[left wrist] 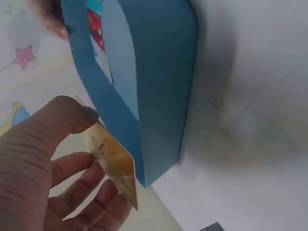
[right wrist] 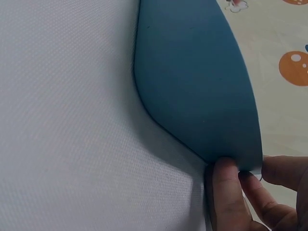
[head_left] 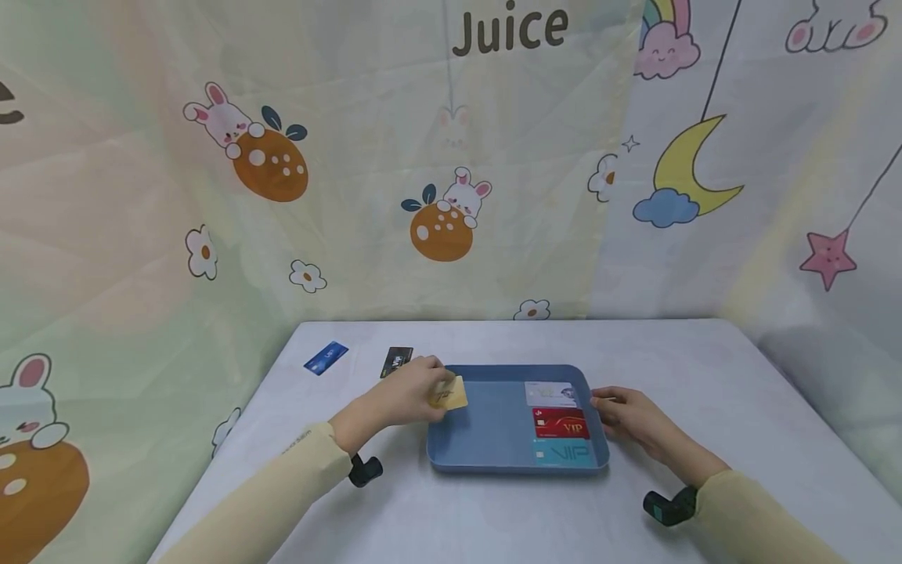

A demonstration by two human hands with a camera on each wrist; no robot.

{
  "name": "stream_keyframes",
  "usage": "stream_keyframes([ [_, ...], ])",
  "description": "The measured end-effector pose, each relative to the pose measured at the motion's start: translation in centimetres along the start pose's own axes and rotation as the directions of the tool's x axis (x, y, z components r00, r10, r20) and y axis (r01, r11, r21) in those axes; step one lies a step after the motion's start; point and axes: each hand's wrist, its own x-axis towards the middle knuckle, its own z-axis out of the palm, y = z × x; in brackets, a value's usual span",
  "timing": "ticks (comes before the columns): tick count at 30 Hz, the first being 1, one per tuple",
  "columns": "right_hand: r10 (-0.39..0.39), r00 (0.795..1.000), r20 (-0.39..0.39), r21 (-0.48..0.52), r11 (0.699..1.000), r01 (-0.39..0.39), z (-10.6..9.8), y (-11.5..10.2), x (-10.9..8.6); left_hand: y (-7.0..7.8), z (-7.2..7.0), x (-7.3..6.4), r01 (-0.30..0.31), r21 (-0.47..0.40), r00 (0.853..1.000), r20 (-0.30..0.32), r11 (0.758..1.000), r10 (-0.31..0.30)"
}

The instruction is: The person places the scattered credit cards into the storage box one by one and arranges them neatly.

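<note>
My left hand (head_left: 416, 389) pinches a gold-yellow card (head_left: 451, 393) between thumb and fingers. The card overlaps the left rim of the blue tray (head_left: 486, 439) in the head view, and in the left wrist view it is tilted close beside the tray's wall. At the tray's right side, my right hand (head_left: 634, 421) holds the rim, with fingers (right wrist: 226, 185) against the outer wall. Inside the tray, along its right end, lie a white card (head_left: 550, 393), a red VIP card (head_left: 560, 423) and a light blue VIP card (head_left: 564, 452), stacked in a column.
A blue card (head_left: 326, 358) lies on the white-covered table (head_left: 535, 517) at the far left. Behind my left hand, a black VIP card (head_left: 396, 360) lies partly covered. A printed cloth backdrop (head_left: 366, 219) rises along the table's back edge.
</note>
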Motion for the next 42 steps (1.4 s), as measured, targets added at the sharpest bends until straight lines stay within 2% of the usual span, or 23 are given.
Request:
stream_keyframes([
  [9,0.001,1.0,0.002,0.005,1.0,-0.001,-0.2,-0.1,-0.1,1.2,1.3,0.8,-0.103,-0.04,0.995,0.013,0.994,0.103],
  [19,0.003,1.0,0.001,0.007,1.0,-0.003,0.0,0.1,0.0,2.3,2.7,0.6,-0.097,-0.045,0.994,0.049,0.994,0.099],
  [28,0.014,1.0,-0.005,0.005,1.0,-0.014,0.1,0.1,0.0,2.8,3.0,0.4,-0.101,-0.05,0.99,0.094,0.994,0.105],
  [36,-0.003,1.0,-0.001,0.002,1.0,0.003,0.1,0.0,0.0,2.7,4.0,0.3,-0.127,-0.029,0.985,0.114,0.991,0.13],
  [42,-0.005,1.0,-0.003,-0.003,1.0,0.005,0.0,0.0,-0.1,2.5,4.1,0.0,-0.159,-0.028,0.979,0.125,0.987,0.161],
])
